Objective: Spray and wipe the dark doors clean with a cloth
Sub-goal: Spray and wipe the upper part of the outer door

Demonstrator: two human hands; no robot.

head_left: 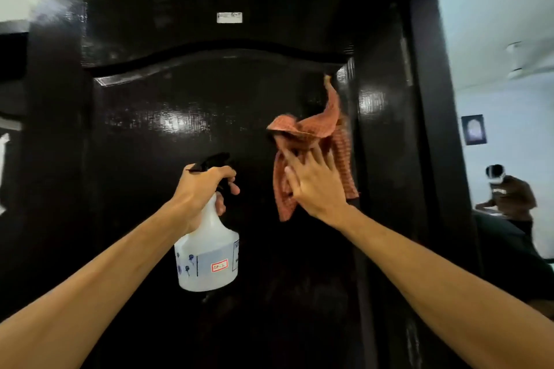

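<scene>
A glossy dark door (192, 117) with a curved raised panel fills the view straight ahead. My left hand (204, 189) grips the neck and black trigger of a translucent white spray bottle (209, 255), held upright in front of the door's middle. My right hand (314, 183) presses an orange checked cloth (308, 132) flat against the door near the panel's right edge, fingers spread and straight. One corner of the cloth flips upward and looks blurred.
A small white sticker (229, 17) sits high on the door. A dark frame post (431, 117) stands to the right. Beyond it is a pale room with a dark picture (473, 129) on the wall and another person (509, 195) bent over something.
</scene>
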